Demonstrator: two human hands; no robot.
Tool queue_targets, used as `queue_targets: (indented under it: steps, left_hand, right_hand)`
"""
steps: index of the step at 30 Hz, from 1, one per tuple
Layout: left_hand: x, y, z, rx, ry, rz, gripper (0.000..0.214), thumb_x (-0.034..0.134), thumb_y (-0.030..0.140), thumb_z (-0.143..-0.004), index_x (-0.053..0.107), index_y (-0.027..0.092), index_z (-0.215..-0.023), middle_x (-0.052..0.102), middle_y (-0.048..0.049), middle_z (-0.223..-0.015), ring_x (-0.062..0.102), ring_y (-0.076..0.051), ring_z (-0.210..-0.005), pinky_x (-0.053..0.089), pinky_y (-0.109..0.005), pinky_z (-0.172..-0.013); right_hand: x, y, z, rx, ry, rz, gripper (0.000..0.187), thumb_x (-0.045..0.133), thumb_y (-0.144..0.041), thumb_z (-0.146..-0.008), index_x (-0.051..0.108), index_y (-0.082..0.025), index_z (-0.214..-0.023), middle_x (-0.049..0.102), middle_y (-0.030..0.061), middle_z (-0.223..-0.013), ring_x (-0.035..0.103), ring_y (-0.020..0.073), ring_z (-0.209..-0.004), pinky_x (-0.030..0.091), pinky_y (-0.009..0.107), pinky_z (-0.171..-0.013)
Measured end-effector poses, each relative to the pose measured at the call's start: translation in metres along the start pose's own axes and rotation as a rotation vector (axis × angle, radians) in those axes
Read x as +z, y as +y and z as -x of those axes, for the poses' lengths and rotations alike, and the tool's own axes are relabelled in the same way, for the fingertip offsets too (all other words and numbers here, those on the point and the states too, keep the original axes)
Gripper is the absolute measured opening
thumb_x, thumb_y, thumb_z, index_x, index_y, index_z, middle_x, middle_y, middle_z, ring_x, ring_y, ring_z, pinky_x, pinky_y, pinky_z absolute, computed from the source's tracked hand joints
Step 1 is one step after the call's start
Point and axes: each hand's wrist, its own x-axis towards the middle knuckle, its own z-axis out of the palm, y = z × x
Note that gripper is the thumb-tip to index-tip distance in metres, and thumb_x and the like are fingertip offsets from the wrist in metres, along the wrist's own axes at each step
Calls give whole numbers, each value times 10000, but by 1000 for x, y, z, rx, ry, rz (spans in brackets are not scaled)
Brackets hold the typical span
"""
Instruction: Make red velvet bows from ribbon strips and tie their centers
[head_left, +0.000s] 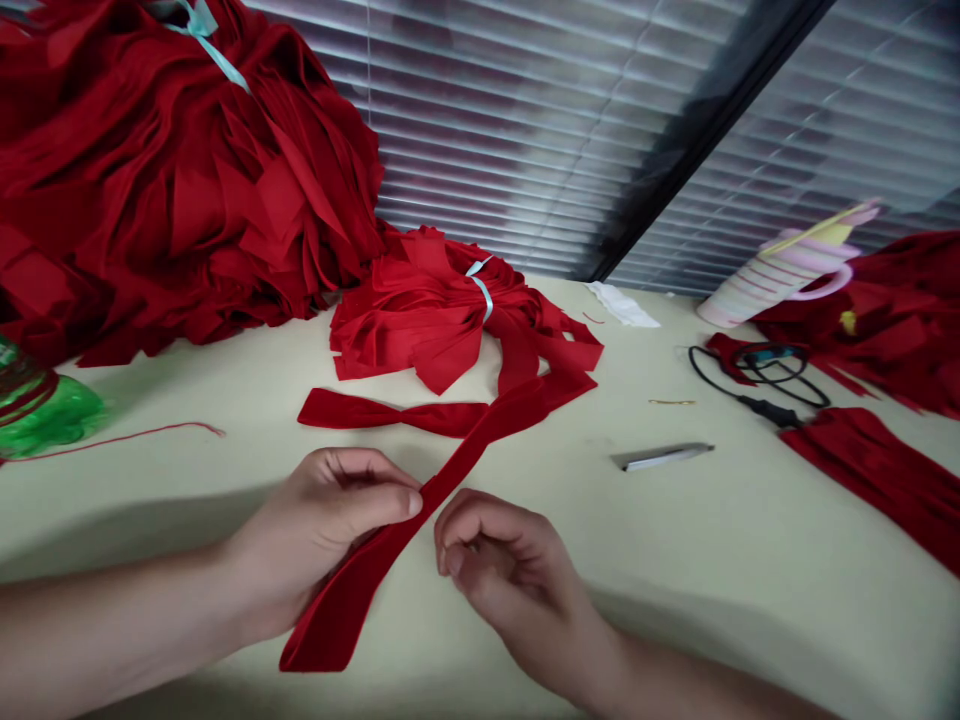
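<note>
My left hand (319,535) pinches a long red velvet ribbon strip (352,595) between thumb and fingers. One end of the strip hangs toward me, and the other runs up and right to other red strips. Just right of it is my right hand (517,580), fingers curled and thumb against the index finger; I cannot make out anything in the pinch. Beyond my hands lies a red bow-shaped piece (375,410), gathered at its middle. Behind that sits a bundle of red strips (412,310) tied with a pale blue ribbon (484,290).
A large tied heap of red strips (187,190) stands back left, near a green bottle (56,415) and red thread (150,432). At right are a silver pen-like tool (667,457), a black cable (772,410), a striped cup (765,280) and more red strips (885,470). Blinds are behind.
</note>
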Motion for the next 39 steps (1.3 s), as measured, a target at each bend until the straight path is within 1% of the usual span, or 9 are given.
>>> queue_targets:
  steps: [5, 8, 11, 15, 21, 28, 31, 35, 39]
  left_hand:
    - [1, -2, 8, -22, -41, -44, 57, 695, 188, -562, 649, 169, -590, 593, 36, -518, 480, -72, -457, 375, -183, -454]
    - [-1, -6, 13, 7, -175, -169, 30, 663, 168, -564, 645, 160, -586, 617, 12, -576, 513, -95, -517, 386, -199, -478]
    - [-4, -15, 17, 306, -352, -424, 73, 623, 74, -597, 630, 146, -599, 634, -5, -635, 551, -109, -576, 398, -200, -505]
    - [-6, -21, 19, 903, -349, -773, 188, 542, -47, -658, 580, 133, -616, 577, 10, -590, 516, -92, -578, 390, -197, -523]
    - [-13, -17, 22, 1167, -429, -1448, 188, 450, 42, -839, 558, 124, -710, 543, -41, -718, 443, -170, -711, 382, -322, -636]
    - [-13, -11, 19, 1201, -351, -1435, 241, 406, 30, -861, 566, 117, -702, 545, -48, -699, 425, -169, -687, 361, -323, -635]
    - [-11, -10, 15, 1127, -303, -1288, 231, 437, 57, -871, 582, 121, -703, 567, -28, -678, 456, -148, -694, 395, -298, -680]
    - [-11, -15, 7, 1023, -177, -1056, 168, 541, 36, -767, 554, 138, -635, 572, 12, -609, 476, -104, -636, 392, -213, -606]
    - [-13, -15, 1, 929, -129, -1006, 134, 571, 57, -732, 576, 150, -636, 587, 15, -627, 512, -100, -631, 397, -202, -584]
  right_hand:
    - [-4, 7, -2, 58, -31, -116, 97, 529, -120, -718, 552, -176, -643, 480, -29, -590, 397, 83, -535, 321, 219, -492]
    - [-11, 10, -3, 11, -152, -168, 64, 567, -109, -725, 570, -164, -693, 504, -11, -681, 457, 95, -609, 355, 227, -539]
    - [-20, 7, -5, 18, -308, -137, 62, 562, -107, -770, 592, -148, -735, 535, 16, -757, 496, 96, -655, 384, 232, -581]
    - [-28, -1, -10, -58, -420, -43, 67, 541, -138, -824, 596, -128, -789, 560, 40, -788, 525, 99, -688, 417, 234, -617]
    - [-23, -10, -8, -194, -382, 371, 122, 479, -122, -852, 576, -112, -778, 540, 45, -758, 497, 107, -683, 417, 229, -600]
    - [-11, -6, 5, -579, -176, 757, 157, 411, -56, -827, 558, -91, -786, 533, 76, -762, 443, 151, -709, 394, 325, -655]
    - [-9, -3, 7, -667, -139, 867, 164, 409, -39, -802, 561, -91, -771, 540, 76, -742, 426, 155, -690, 367, 328, -621]
    - [-8, -2, 7, -777, -111, 962, 200, 399, -13, -791, 588, -72, -768, 569, 90, -752, 446, 168, -719, 362, 330, -621]
    - [-4, -2, 11, -944, -66, 1110, 212, 421, -33, -827, 625, -77, -793, 610, 81, -768, 479, 202, -811, 356, 366, -692]
